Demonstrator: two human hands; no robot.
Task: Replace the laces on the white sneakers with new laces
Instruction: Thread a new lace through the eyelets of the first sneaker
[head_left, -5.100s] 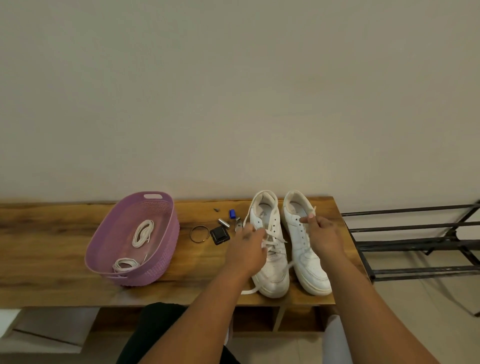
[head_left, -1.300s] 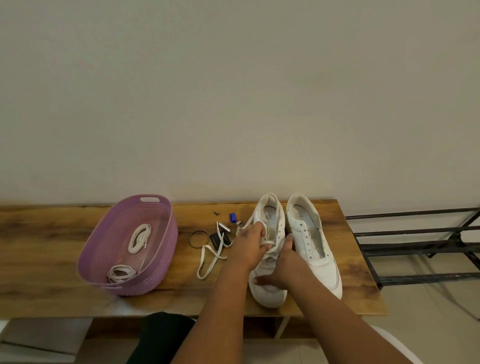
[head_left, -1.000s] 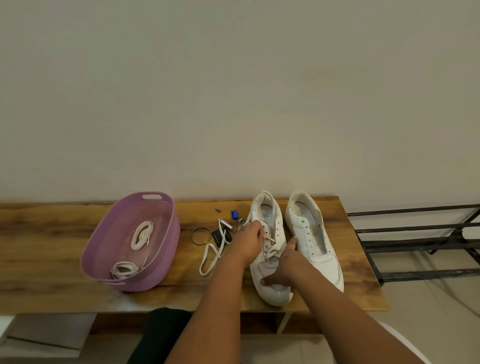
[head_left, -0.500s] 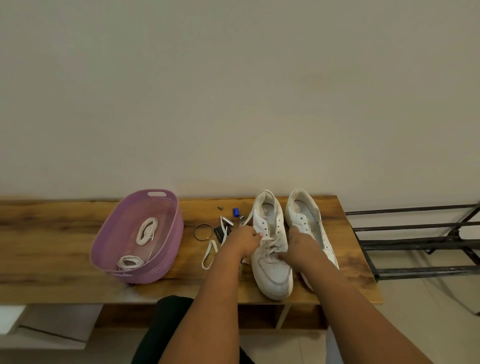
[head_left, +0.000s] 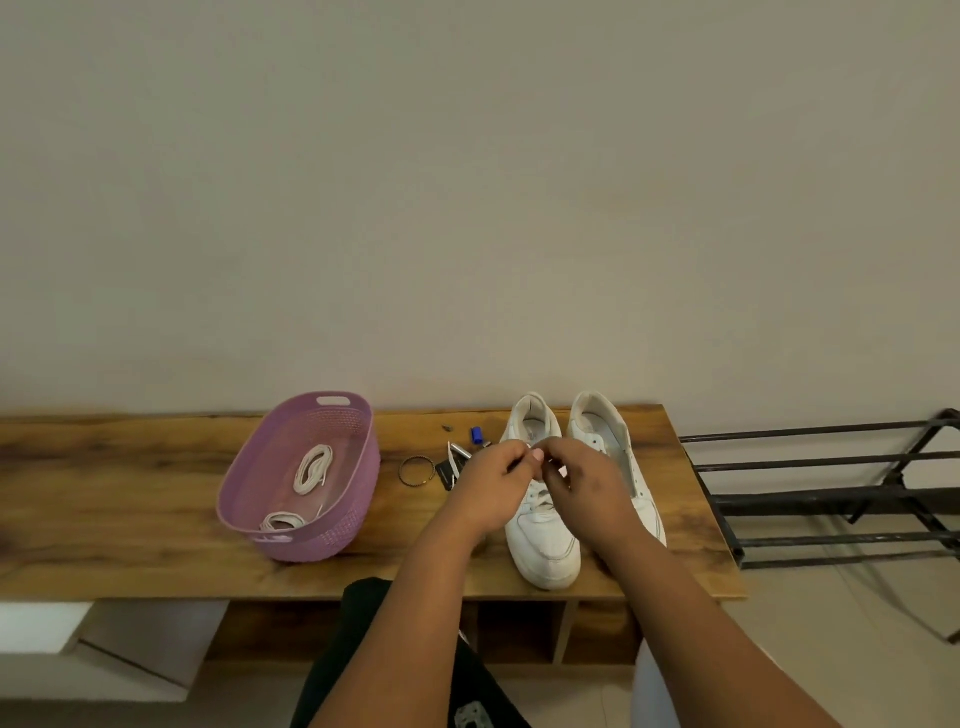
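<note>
Two white sneakers stand side by side on the wooden bench (head_left: 130, 499), toes toward me. The left sneaker (head_left: 545, 540) still carries its white lace (head_left: 540, 499) over the tongue. The right sneaker (head_left: 602, 431) shows bare eyelets. My left hand (head_left: 488, 488) and my right hand (head_left: 587, 483) meet above the left sneaker's upper eyelets, fingers curled, both pinching the lace. A purple basket (head_left: 332, 415) to the left holds two coiled white laces (head_left: 311, 467).
Between basket and shoes lie a ring (head_left: 416, 471), a small black object (head_left: 445, 472), a blue cap (head_left: 476, 434), a metal piece and a loose lace, mostly hidden by my left hand. A black metal rack (head_left: 831, 499) stands right of the bench.
Both hands rose from the sides of the left sneaker and came together above its upper eyelets, pinching the lace. The view shifted slightly.
</note>
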